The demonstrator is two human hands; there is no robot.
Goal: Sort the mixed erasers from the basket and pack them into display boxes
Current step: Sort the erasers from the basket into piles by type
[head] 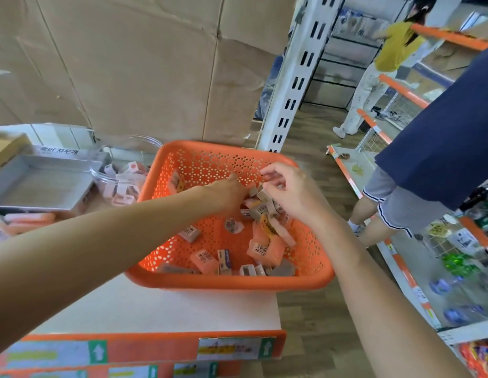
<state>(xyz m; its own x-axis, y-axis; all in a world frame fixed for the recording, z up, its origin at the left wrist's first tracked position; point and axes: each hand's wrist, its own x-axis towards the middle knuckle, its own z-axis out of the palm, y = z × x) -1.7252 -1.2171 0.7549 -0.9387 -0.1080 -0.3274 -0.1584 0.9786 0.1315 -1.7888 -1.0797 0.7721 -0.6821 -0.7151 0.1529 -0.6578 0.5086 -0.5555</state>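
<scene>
As our left hand (232, 193), grip hidden, delves into the orange basket (229, 283) of erasers (204, 261) lying every way, our right hand (290, 195) seemingly pinches a tilted grey eraser (264, 197).

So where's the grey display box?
Head view, far left: the grey display box sits beside the clear tub, left of the orange basket.

1. Tall brown cardboard sheets (128, 64) stand behind the white table's (155, 309) far edge.
2. A white slotted metal upright (297, 77) rises past its far right corner.
3. A person in a navy top (442, 132) stands off its right edge.
</scene>
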